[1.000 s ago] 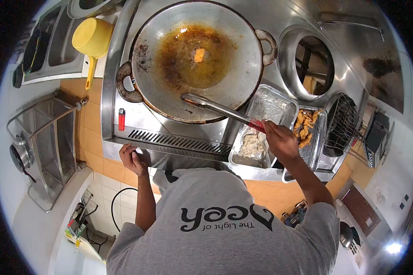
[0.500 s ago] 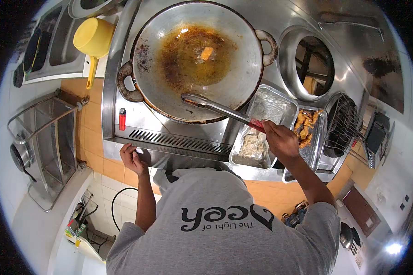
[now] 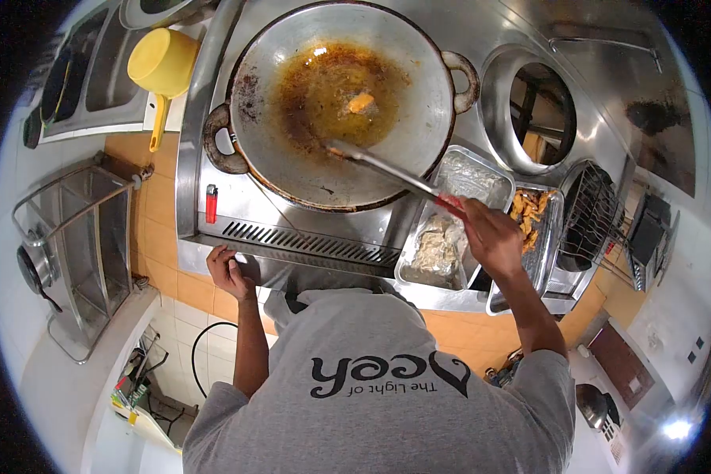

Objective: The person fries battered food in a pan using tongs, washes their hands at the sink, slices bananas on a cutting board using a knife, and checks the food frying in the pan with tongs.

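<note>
My right hand [image 3: 494, 241] is closed around the red handle of metal tongs [image 3: 395, 171]. Their tip reaches into a large two-handled wok [image 3: 403, 150], at the near edge of the brown oil [image 3: 308, 103]. One orange-brown fried piece [image 3: 361, 103] lies in the oil, up and right of the tip and apart from it. My left hand [image 3: 231, 272] rests at the counter's front edge, fingers loosely bent and apart, holding nothing. Beside my right hand, a metal tray [image 3: 470, 170] contains pale, battered-looking food [image 3: 436, 249]. Another tray [image 3: 541, 261] holds browned fried pieces [image 3: 529, 213].
A red lighter [image 3: 211, 204] lies on the counter left of the wok. A round burner opening [image 3: 541, 110] and a wire rack [image 3: 588, 213] are on the right. At the upper left is a yellow dipper [image 3: 159, 63]; a metal shelf frame [image 3: 87, 261] stands below it.
The tongs' tip has moved up and slightly right, to the oil's edge. My right hand has shifted a little right. The fried piece has drifted slightly down and right. My left hand stays put.
</note>
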`<action>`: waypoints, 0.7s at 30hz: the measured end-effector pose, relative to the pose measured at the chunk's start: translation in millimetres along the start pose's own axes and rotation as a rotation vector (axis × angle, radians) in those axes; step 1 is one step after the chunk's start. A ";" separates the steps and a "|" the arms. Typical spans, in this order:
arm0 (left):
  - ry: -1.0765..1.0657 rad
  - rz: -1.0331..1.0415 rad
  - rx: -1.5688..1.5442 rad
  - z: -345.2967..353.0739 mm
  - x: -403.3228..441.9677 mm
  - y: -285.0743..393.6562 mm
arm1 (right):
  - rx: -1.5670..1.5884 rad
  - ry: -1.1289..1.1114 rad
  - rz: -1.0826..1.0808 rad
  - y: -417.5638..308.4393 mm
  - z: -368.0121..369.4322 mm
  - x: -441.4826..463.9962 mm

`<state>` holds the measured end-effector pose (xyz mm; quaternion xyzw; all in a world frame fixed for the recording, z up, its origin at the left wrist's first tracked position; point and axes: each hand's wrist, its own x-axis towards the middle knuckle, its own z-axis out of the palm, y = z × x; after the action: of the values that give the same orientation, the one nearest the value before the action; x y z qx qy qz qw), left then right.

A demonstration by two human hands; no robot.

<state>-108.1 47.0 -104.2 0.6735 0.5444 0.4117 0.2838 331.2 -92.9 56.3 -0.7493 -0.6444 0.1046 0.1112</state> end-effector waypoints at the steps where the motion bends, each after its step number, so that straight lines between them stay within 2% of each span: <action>1: -0.003 0.012 -0.003 -0.3 0.4 0.1 | 0.022 0.046 0.005 2.3 -1.8 2.9; 6: -0.004 -0.011 0.014 0.8 -0.4 0.4 | 0.063 0.114 0.029 -8.2 -11.8 13.7; 12: -0.016 -0.003 0.039 -2.3 0.1 0.2 | 0.164 0.062 0.000 -29.0 26.9 3.4; 16: -0.008 -0.003 0.020 -2.1 0.0 -2.4 | 0.177 0.104 0.000 -32.9 49.0 -12.0; 21: 0.017 -0.007 0.020 0.9 -1.6 -5.9 | 0.084 0.077 0.003 -35.7 50.2 -20.0</action>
<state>-110.3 47.0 -109.9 0.6711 0.5532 0.4107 0.2737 279.6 -105.9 19.5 -0.7483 -0.6337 0.1029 0.1669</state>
